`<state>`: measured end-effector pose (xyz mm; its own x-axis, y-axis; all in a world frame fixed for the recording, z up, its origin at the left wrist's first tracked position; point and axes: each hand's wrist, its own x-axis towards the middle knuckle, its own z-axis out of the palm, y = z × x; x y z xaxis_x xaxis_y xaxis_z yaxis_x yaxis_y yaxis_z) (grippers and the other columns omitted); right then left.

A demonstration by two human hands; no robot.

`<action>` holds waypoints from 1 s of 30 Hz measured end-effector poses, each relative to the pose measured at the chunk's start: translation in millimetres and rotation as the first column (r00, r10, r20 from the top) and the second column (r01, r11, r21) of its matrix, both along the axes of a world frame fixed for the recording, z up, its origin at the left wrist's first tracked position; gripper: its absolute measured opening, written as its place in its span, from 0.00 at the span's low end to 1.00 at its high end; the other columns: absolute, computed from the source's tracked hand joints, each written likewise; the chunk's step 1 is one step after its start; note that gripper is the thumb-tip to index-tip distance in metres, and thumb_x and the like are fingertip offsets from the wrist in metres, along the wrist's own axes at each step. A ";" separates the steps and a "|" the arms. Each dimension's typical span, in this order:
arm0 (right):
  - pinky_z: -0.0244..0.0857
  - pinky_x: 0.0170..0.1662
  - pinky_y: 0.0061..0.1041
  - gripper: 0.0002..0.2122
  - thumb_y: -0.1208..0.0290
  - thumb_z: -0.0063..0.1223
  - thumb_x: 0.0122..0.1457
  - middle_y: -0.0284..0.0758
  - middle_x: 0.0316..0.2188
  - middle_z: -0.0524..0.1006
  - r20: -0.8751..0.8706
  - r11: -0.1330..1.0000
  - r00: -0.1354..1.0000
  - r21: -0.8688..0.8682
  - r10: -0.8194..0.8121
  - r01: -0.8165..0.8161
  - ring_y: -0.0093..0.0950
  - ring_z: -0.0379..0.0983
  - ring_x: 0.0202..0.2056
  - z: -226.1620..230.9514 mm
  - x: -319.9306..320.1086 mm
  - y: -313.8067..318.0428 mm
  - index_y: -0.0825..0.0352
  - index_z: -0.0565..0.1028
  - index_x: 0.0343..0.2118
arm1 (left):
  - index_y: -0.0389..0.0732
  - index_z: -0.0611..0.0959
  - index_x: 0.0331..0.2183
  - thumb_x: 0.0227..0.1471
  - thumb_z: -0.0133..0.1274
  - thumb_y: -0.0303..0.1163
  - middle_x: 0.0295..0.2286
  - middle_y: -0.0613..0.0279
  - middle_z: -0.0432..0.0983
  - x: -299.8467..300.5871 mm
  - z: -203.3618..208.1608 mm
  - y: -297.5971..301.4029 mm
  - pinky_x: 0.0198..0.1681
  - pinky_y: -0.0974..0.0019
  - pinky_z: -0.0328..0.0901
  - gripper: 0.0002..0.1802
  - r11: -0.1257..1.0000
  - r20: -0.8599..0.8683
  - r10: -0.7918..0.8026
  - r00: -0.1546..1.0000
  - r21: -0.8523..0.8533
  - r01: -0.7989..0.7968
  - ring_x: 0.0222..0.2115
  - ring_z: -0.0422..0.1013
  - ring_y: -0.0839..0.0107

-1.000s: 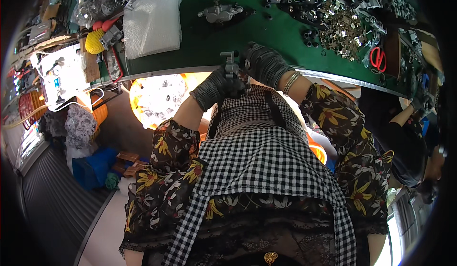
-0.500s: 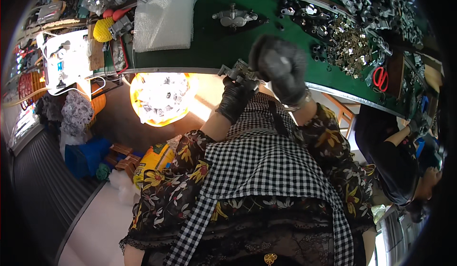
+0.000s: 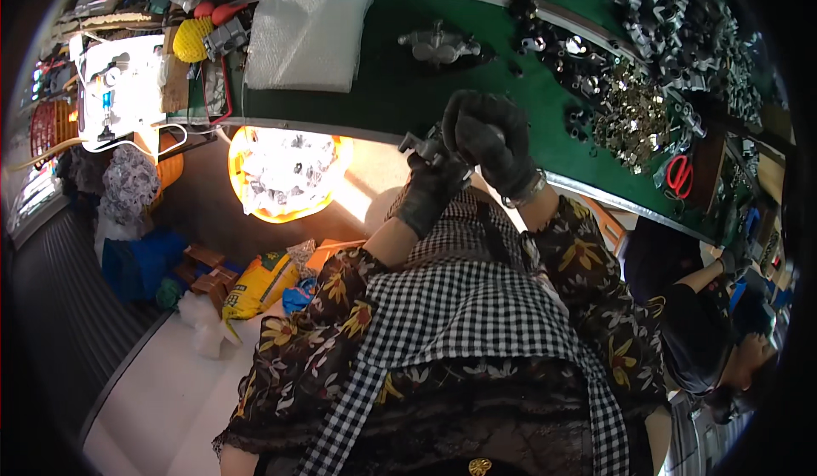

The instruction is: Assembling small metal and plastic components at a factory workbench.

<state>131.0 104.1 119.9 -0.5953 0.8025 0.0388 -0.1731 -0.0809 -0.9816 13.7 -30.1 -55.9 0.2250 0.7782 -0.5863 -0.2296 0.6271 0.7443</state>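
Black gloves cover both my hands at the near edge of the green bench (image 3: 349,110). My left hand (image 3: 428,193) is closed around a grey cast-metal fitting (image 3: 414,145), whose end sticks out past the fingers. Against the fitting's right side is my right hand (image 3: 492,140), its fingers curled in; whatever it grips there is hidden by the glove. Farther back on the bench lies a similar grey metal fitting (image 3: 438,46) with a short upright stub.
Small brass-coloured parts (image 3: 631,123), dark metal pieces (image 3: 681,20) and red scissors (image 3: 679,176) lie at right. Clear bubble wrap (image 3: 306,33) lies at back left. Below the bench edge stands an orange tub (image 3: 289,174) of parts. A co-worker's arm (image 3: 702,276) is at far right.
My right hand has come down slightly and left, from a blurred position above the fitting to pressing against it. The view has shifted a little; my left hand keeps its hold.
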 end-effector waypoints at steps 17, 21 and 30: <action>0.63 0.24 0.25 0.10 0.67 0.46 0.49 0.36 0.15 0.70 -0.062 0.998 0.996 0.012 -0.063 0.064 0.27 0.68 0.18 10.3 -3.4 12.0 0.71 0.71 0.21 | 0.52 0.68 0.50 0.51 0.54 0.47 0.45 0.72 0.68 -5.6 5.0 -1.2 0.50 0.53 0.60 0.26 0.953 -0.427 -0.108 0.898 0.211 0.216 0.48 0.64 0.73; 0.64 0.24 0.25 0.10 0.68 0.46 0.49 0.36 0.15 0.71 0.035 0.961 0.983 0.219 -0.181 0.169 0.28 0.70 0.18 -11.7 -22.2 -2.6 0.70 0.72 0.21 | 0.52 0.71 0.47 0.48 0.56 0.47 0.42 0.70 0.73 4.6 5.8 2.5 0.44 0.51 0.65 0.25 0.974 -0.386 0.044 0.921 0.220 0.046 0.43 0.69 0.72; 0.55 0.15 0.20 0.21 0.54 0.52 0.55 0.33 0.16 0.67 -0.152 0.921 0.911 -0.142 -0.383 0.363 0.19 0.61 0.14 9.1 46.9 12.7 0.74 0.72 0.27 | 0.46 0.73 0.48 0.53 0.52 0.40 0.41 0.63 0.73 -19.0 49.0 7.2 0.46 0.61 0.68 0.20 0.907 -0.555 -0.097 0.826 0.293 0.303 0.42 0.70 0.66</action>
